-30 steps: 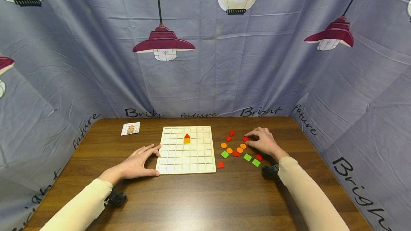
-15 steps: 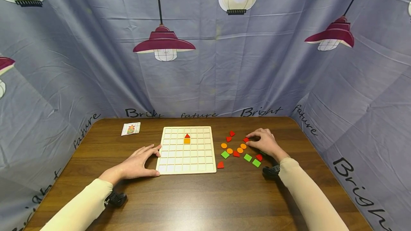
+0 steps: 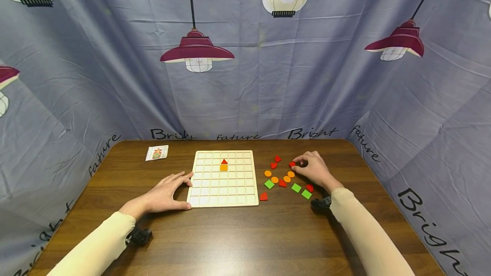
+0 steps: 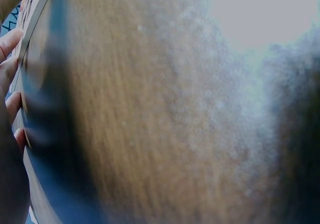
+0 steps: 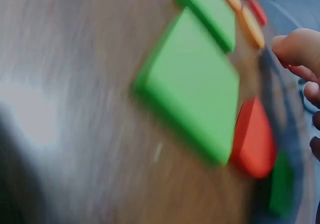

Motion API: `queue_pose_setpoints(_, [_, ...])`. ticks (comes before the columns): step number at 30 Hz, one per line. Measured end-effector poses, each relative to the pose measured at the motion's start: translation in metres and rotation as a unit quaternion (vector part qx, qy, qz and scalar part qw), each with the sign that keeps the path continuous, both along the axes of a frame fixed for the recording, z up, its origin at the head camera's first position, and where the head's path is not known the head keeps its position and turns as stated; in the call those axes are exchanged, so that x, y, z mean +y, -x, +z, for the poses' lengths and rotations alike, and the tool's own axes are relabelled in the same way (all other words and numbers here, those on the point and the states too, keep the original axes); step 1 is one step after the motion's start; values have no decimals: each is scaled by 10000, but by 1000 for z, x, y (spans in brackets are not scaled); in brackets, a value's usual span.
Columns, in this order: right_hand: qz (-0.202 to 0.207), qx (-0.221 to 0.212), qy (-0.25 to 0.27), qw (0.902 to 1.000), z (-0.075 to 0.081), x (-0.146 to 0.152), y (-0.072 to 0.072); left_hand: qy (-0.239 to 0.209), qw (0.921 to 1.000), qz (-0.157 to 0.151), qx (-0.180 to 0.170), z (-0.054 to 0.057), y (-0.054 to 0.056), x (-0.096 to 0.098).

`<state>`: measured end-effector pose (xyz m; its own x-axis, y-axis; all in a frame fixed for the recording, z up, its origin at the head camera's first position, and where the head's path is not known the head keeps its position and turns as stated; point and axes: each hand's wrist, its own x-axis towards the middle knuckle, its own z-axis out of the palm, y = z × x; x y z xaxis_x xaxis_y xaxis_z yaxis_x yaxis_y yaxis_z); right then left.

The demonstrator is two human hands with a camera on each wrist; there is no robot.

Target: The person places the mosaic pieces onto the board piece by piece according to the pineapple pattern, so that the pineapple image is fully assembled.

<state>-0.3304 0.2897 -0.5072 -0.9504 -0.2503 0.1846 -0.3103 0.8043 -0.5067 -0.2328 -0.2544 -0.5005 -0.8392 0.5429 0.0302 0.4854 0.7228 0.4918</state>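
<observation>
My left hand rests at the left side of a cream grid board, fingers relaxed, with thumb and fingertips at its edge. In the left wrist view the fingertips show along that edge. On the board, a red triangle sits just above an orange square. To the right of the board, my right hand pinches a red tile between thumb and index finger, low over the table. The tile's shape is partly hidden by the fingers, and only a sliver of red shows in the right wrist view.
Between board and right hand lie several loose tiles: orange discs, green squares and red pieces. A dark green tile lies near the right hand. A small pattern card lies at the back left of the wooden table.
The right hand has shifted slightly left and away from the body, the red tile moving with its fingertips. The left hand and the board have stayed put.
</observation>
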Motion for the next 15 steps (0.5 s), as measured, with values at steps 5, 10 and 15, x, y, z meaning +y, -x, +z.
queue_pose_setpoints(5, [225, 95, 236, 9994, 13, -29, 2, 15, 10000, 11, -6, 0, 0, 0])
queue_pose_setpoints(10, [671, 216, 186, 9973, 19, -73, 4, 27, 10000, 6, 15, 0, 0, 0])
queue_pose_setpoints(15, [1032, 112, 133, 9945, 21, -118, 1, -1, 10000, 22, -5, 1, -1, 2])
